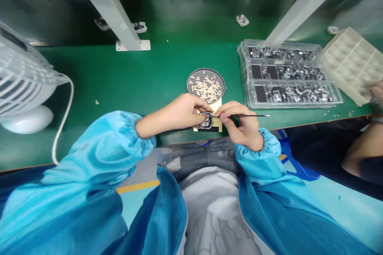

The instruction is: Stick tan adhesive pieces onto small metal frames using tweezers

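My left hand (191, 112) is closed on a small watch-like case (206, 120) with a pale rim and dark parts inside, near the table's front edge. Between the fingers of my right hand (239, 121) is a thin dark pointed tool (251, 116), its inner end at the right side of the case. Under the case lies a yellowish card (218, 107) with a dark strip. Just beyond my hands sits a round grey perforated dish (206, 70) holding many tiny beige pieces (208, 87).
A clear compartment tray (245, 87) of small electronic parts stands at right, beside a cream divided tray (350, 61) touched by another person's hand (377, 91). A white fan (24, 79) with its cord is at left. Metal shelf posts (121, 20) rise from the green table (143, 75).
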`<state>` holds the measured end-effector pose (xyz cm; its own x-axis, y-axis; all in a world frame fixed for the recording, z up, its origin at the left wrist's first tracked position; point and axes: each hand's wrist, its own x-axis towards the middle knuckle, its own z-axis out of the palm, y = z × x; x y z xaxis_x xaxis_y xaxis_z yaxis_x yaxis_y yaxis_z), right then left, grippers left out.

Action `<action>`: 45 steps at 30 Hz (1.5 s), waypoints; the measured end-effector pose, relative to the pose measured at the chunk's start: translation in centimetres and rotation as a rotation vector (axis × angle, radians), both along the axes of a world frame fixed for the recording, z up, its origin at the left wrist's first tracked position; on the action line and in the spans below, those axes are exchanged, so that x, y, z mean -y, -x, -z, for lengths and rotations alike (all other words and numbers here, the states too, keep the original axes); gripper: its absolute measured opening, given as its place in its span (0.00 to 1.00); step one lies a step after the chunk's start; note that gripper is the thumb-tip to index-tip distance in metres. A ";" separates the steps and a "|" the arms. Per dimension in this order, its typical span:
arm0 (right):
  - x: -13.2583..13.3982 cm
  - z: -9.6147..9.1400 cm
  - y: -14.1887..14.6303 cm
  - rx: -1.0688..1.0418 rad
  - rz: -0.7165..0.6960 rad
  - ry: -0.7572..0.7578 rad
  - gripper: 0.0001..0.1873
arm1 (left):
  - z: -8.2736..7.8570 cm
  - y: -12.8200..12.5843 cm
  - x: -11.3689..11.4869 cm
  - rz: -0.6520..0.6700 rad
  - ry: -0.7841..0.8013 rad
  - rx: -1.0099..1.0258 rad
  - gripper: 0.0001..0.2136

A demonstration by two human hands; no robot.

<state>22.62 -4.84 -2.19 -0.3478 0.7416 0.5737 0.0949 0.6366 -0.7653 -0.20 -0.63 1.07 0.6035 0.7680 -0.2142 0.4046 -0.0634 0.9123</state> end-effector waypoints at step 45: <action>-1.6 -6.1 -11.6 0.264 0.736 0.276 0.14 | -1.4 0.7 -1.3 -0.153 0.316 0.396 0.16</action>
